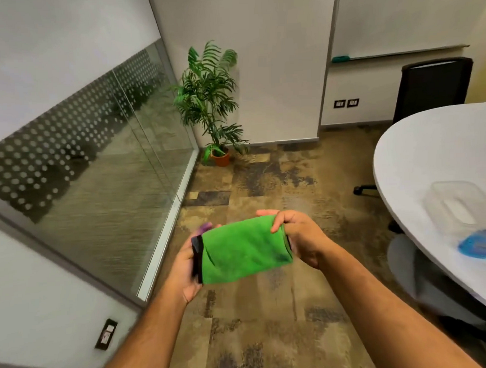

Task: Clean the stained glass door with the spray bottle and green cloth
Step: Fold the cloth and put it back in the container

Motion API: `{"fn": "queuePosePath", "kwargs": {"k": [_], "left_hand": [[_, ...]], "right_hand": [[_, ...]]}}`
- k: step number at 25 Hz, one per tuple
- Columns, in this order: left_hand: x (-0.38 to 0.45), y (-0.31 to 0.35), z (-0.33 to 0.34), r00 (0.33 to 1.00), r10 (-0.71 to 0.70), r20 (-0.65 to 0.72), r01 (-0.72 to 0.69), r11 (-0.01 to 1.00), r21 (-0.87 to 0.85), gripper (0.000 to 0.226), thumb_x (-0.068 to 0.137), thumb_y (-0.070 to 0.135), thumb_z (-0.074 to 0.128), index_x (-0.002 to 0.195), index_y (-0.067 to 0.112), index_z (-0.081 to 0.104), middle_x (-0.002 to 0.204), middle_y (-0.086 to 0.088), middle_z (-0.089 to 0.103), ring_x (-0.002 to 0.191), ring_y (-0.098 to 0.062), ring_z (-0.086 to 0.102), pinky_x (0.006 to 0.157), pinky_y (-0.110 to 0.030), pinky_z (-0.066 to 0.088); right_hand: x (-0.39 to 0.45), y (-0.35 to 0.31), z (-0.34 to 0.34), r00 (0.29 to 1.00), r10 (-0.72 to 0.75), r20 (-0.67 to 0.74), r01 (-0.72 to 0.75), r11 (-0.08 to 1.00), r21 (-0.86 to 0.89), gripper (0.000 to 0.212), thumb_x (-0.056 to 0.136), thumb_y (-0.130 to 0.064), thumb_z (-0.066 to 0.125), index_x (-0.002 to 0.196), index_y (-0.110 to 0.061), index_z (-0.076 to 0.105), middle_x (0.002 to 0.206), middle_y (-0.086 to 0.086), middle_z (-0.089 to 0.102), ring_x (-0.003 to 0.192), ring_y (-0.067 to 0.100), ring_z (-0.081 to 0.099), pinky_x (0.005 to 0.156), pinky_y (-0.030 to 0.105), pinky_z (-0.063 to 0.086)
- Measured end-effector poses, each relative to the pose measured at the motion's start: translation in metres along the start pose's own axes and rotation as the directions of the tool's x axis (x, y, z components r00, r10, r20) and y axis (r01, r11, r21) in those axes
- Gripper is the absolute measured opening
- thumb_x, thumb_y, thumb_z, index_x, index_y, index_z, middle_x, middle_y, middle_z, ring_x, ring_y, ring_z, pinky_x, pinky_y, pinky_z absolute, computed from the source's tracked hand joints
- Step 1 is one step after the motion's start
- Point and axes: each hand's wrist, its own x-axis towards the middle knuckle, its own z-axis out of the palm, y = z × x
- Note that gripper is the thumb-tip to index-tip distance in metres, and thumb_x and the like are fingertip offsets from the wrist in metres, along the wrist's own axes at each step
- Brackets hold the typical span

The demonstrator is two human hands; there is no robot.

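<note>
A folded green cloth (242, 250) with a black edge is stretched between both hands above the carpet. My left hand (184, 271) grips its left, black-trimmed end; a purple bit shows just behind the fingers. My right hand (298, 237) pinches the cloth's upper right corner. The glass wall (104, 188) with a dotted frosted band runs along the left, about an arm's length from the cloth. A blurred blue object (479, 243), possibly the spray bottle, lies on the white table (428, 155) at the right.
A clear plastic container (457, 206) sits on the table beside the blue object. A potted palm (211, 108) stands in the far corner. A black office chair (431, 86) stands behind the table and a grey chair (412, 263) below its edge. Patterned carpet covers the floor.
</note>
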Motion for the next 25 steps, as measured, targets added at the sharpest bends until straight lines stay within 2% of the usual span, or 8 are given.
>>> {"fn": "queuePosePath", "kwargs": {"k": [2, 5, 8, 10, 12, 17, 22, 25], "left_hand": [[0.015, -0.024, 0.039, 0.993, -0.076, -0.09, 0.075, 0.997, -0.018, 0.041, 0.108, 0.034, 0.041, 0.12, 0.013, 0.075, 0.103, -0.01, 0.085, 0.088, -0.027, 0.082, 0.072, -0.041, 0.067], [0.031, -0.058, 0.104, 0.993, -0.119, 0.015, 0.116, 0.982, 0.149, 0.064, 0.108, 0.06, 0.041, 0.133, 0.011, 0.073, 0.126, -0.015, 0.081, 0.114, -0.032, 0.078, 0.086, -0.044, 0.064], [0.052, -0.091, 0.161, 0.997, -0.025, 0.071, -0.002, 0.933, 0.361, 0.049, 0.09, 0.015, 0.078, 0.137, 0.006, 0.068, 0.126, -0.017, 0.081, 0.105, -0.028, 0.082, 0.077, -0.038, 0.069], [0.067, -0.112, 0.195, 0.996, 0.02, 0.084, -0.055, 0.898, 0.437, 0.05, 0.086, -0.006, 0.078, 0.134, 0.005, 0.068, 0.125, -0.018, 0.081, 0.105, -0.03, 0.081, 0.079, -0.037, 0.069], [0.081, -0.127, 0.23, 0.993, 0.054, 0.104, -0.095, 0.89, 0.446, 0.043, 0.091, -0.009, 0.073, 0.13, 0.008, 0.071, 0.123, -0.016, 0.081, 0.109, -0.031, 0.08, 0.083, -0.036, 0.069], [0.11, -0.17, 0.299, 0.98, 0.058, 0.19, -0.142, 0.872, 0.468, 0.037, 0.096, -0.007, 0.069, 0.124, 0.017, 0.075, 0.119, -0.007, 0.084, 0.103, -0.023, 0.082, 0.081, -0.031, 0.068], [0.143, -0.211, 0.375, 0.958, 0.01, 0.288, -0.167, 0.832, 0.53, 0.035, 0.102, 0.003, 0.068, 0.13, 0.025, 0.072, 0.121, -0.001, 0.084, 0.107, -0.025, 0.081, 0.076, -0.036, 0.068], [0.167, -0.221, 0.423, 0.951, -0.069, 0.303, -0.129, 0.798, 0.589, 0.031, 0.104, 0.014, 0.069, 0.129, 0.033, 0.069, 0.117, 0.001, 0.083, 0.095, -0.025, 0.084, 0.059, -0.041, 0.066]], "right_hand": [[0.006, -0.008, -0.045, 0.999, 0.02, -0.031, -0.02, 1.0, -0.001, 0.053, 0.088, 0.025, 0.042, 0.065, -0.011, 0.072, 0.14, 0.011, 0.074, 0.123, 0.031, 0.075, 0.102, 0.052, 0.062], [0.008, -0.02, -0.114, 0.988, 0.068, -0.14, -0.066, 0.998, 0.018, 0.057, 0.092, 0.02, 0.036, 0.072, -0.015, 0.076, 0.118, 0.015, 0.082, 0.102, 0.033, 0.08, 0.083, 0.042, 0.067], [0.0, -0.03, -0.169, 0.941, 0.138, -0.309, -0.123, 0.99, 0.065, 0.041, 0.092, -0.001, 0.047, 0.083, -0.022, 0.081, 0.097, 0.013, 0.082, 0.078, 0.031, 0.075, 0.063, 0.039, 0.063], [-0.008, -0.038, -0.202, 0.915, 0.183, -0.36, -0.126, 0.976, 0.177, 0.024, 0.084, -0.021, 0.059, 0.089, -0.023, 0.082, 0.098, 0.011, 0.079, 0.078, 0.031, 0.073, 0.063, 0.039, 0.062], [-0.016, -0.041, -0.235, 0.916, 0.156, -0.369, -0.093, 0.978, 0.184, 0.027, 0.076, -0.033, 0.07, 0.099, -0.029, 0.082, 0.102, 0.007, 0.078, 0.081, 0.025, 0.073, 0.064, 0.035, 0.062], [-0.042, -0.034, -0.304, 0.873, 0.006, -0.488, -0.052, 0.995, -0.08, 0.091, 0.072, -0.003, 0.078, 0.152, -0.037, 0.052, 0.137, 0.009, 0.065, 0.123, 0.032, 0.068, 0.108, 0.051, 0.059], [-0.061, -0.062, -0.369, 0.701, -0.116, -0.703, -0.023, 0.982, -0.186, 0.08, 0.08, 0.01, 0.08, 0.142, -0.027, 0.045, 0.121, 0.008, 0.071, 0.106, 0.024, 0.074, 0.084, 0.035, 0.065], [-0.058, -0.095, -0.402, 0.604, -0.175, -0.778, -0.09, 0.954, -0.284, 0.067, 0.08, 0.003, 0.081, 0.128, -0.022, 0.042, 0.11, 0.0, 0.065, 0.097, 0.02, 0.07, 0.081, 0.039, 0.063]]}}
